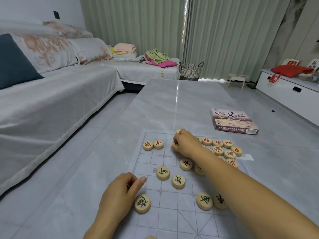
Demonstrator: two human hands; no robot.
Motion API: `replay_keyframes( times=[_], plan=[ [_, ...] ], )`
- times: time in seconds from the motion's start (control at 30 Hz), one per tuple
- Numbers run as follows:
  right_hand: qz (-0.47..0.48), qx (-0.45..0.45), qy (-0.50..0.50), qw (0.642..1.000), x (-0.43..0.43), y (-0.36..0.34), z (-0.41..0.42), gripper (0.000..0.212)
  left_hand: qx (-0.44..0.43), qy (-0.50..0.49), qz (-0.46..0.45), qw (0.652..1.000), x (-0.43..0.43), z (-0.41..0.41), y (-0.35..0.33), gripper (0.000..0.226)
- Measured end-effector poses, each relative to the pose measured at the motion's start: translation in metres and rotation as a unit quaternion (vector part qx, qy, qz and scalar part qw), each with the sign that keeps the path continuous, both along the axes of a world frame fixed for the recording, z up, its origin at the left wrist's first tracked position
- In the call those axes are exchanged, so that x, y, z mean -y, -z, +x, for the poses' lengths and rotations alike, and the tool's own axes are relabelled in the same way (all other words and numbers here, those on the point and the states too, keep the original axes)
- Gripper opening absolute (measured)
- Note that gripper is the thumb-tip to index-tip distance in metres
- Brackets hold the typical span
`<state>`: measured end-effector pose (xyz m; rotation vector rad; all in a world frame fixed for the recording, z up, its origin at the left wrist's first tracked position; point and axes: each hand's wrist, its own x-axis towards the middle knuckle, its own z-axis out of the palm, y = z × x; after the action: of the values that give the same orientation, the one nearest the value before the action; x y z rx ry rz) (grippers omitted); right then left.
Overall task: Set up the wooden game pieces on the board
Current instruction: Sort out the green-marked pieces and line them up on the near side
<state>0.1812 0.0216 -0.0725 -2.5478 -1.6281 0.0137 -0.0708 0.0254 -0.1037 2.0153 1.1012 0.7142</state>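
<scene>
Clearly the setup is only partly under way: the round pale wooden game pieces lie scattered on the thin translucent gridded board sheet (151,218), which is spread flat on the glossy grey marble-look table (172,100). The right hand (187,143) reaches across to the far rows, its fingers (175,147) curled down around a piece with a dark character (175,143), seemingly pinching it; another disc peeks out just beyond the knuckles. The left hand (120,192) rests at the near left edge of the sheet with fingers loosely curled and thumb extended, and I cannot tell whether anything sits inside the curl. A green-lettered disc (142,203) lies just beside it.

Two red-lettered discs (153,145) sit side by side at the far left of the grid, and a cluster of red-lettered pieces (222,149) crowds the far right. Green-lettered pieces are spread through the middle and near rows, one at (163,173). The purple cardboard chess box (233,120) stands well apart on the table.

These discs look light, rigid and smooth, so they should slide easily on the slick sheet; pinching each by its rim between thumb and fingertips seems the surest hold. The sheet looks flimsy and may shift if pieces are dragged, so lifting and placing looks safer.
</scene>
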Motion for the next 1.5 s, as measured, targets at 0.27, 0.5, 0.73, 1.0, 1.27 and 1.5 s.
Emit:
replay_keyframes(
  times=[0.27, 0.5, 0.73, 1.0, 1.27, 1.5],
  plan=[
    [-0.01, 0.019, 0.005, 1.0, 0.004, 0.004, -0.002, 0.03, -0.021, 0.006, 0.015, 1.0, -0.001, 0.0, 0.001, 0.028],
    [0.071, -0.066, 0.012, 0.995, 0.028, -0.006, -0.004, 0.032, -0.028, 0.011, 0.036, 0.999, 0.002, 0.002, -0.001, 0.017],
    [0.215, -0.241, 0.025, 0.946, 0.167, -0.038, 0.004, 0.023, -0.011, 0.056, 0.038, 0.998, 0.009, 0.011, -0.015, 0.026],
    [0.163, -0.222, 0.037, 0.961, 0.292, -0.002, -0.011, 0.031, -0.346, 0.17, 0.123, 0.914, -0.008, 0.068, -0.03, 0.051],
    [0.008, -0.23, -0.022, 0.973, 0.31, -0.002, -0.023, 0.026, -0.256, 0.126, 0.19, 0.939, 0.004, 0.01, -0.051, 0.022],
    [0.003, -0.232, -0.047, 0.971, 0.316, 0.004, -0.033, 0.039, -0.28, 0.188, 0.111, 0.935, 0.043, -0.078, -0.028, 0.05]
  ],
)
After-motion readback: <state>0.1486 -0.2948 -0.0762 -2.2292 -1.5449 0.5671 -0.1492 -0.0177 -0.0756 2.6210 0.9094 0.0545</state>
